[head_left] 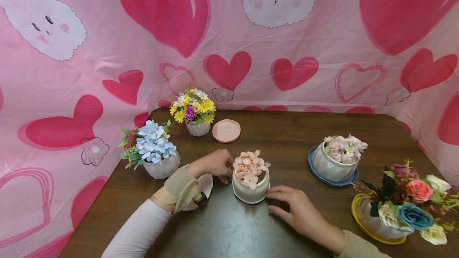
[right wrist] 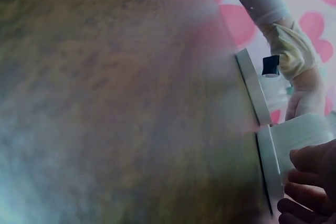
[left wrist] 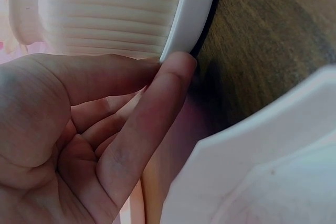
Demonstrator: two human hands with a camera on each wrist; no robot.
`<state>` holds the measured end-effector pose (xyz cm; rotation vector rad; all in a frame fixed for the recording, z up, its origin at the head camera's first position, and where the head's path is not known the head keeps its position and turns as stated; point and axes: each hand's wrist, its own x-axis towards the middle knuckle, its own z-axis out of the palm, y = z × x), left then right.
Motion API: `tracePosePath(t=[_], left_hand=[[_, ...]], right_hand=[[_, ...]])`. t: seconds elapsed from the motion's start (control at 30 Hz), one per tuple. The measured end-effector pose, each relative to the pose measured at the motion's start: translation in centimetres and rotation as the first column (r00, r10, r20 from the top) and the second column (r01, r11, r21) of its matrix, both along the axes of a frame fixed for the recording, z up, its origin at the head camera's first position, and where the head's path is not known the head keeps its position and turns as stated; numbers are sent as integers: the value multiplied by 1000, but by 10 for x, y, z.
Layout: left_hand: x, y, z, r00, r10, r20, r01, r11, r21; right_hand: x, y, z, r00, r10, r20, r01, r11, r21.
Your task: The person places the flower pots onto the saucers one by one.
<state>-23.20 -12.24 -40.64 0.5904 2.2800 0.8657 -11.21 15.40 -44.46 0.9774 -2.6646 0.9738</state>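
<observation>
A cream ribbed pot (head_left: 251,188) with peach artificial flowers (head_left: 250,167) stands on a white saucer (head_left: 247,201) between the two hands. My left hand (head_left: 215,164) is at its left side; in the left wrist view the thumb and index finger pinch the edge of the saucer (left wrist: 190,17). At the pot's right side, the fingertips of my right hand (head_left: 299,210) touch the saucer's edge, the fingers fairly straight and the thumb apart from it. In the right wrist view that hand (right wrist: 315,182) is partly cut off by the frame.
Beneath my left wrist lies a white angular saucer (head_left: 206,186). Behind it stand a pot of blue flowers (head_left: 161,165), a pot of yellow flowers (head_left: 198,129) and a pink saucer (head_left: 226,131). To the right are potted flowers on a blue saucer (head_left: 315,170) and a yellow saucer (head_left: 358,220).
</observation>
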Motion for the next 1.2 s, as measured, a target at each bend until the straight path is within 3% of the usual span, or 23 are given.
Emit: tracePosePath(t=[0.4,0.57,0.87,1.2], left_hand=[[-3,1,-3,999,16,33,-16,1000,4],[-4,3,-3,999,35,30,-35,999,25],[-8,11,-3,997,72,18,-73,996,42],[-21,24,-8,996,92,8,-92,994,59]], right_hand=[[6,-2,4,996,26,-91,-6,976,216],[9,-4,9,996,37,-80,-13,960,279],[6,-6,17,999,-16,-33,27,931,364],[-5,-2,22,996,-72,-49,85,929,359]])
